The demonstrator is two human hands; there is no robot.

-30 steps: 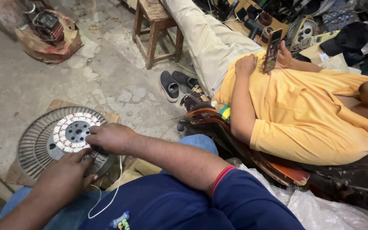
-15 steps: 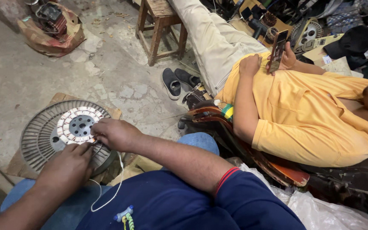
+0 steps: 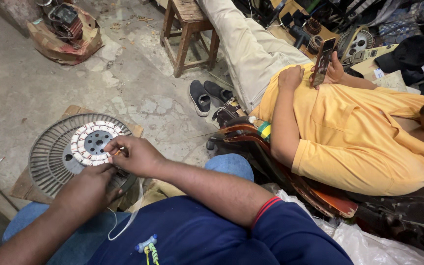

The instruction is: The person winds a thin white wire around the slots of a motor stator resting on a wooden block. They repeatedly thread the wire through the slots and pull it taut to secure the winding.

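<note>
Stator ring (image 3: 95,143), white-segmented with a dark centre hub, sits on the round grey finned housing (image 3: 50,157), which rests on a board (image 3: 25,189) on the concrete floor (image 3: 20,93) in front of your knees. Going by size, the reclining person in the yellow shirt (image 3: 369,137) fills the right side, lying back on a wooden chair (image 3: 280,167), one of that person's hands holding a dark phone (image 3: 323,61) upright above the chest. Beyond stands a wooden stool (image 3: 190,29), and at top left an old motor part lies on a piece of cardboard (image 3: 62,34). A pair of dark slip-on shoes (image 3: 207,95) lies on the floor between the stool and the chair.

Your right hand (image 3: 136,157) rests at the ring's right edge, fingers pinched together on a small part there; what is pinched cannot be told. Your left hand (image 3: 87,189) lies on the housing's near edge just below the ring, fingers curled down against it; whether it grips anything cannot be told. A thin white wire (image 3: 123,225) hangs across your lap beneath both hands.
</note>
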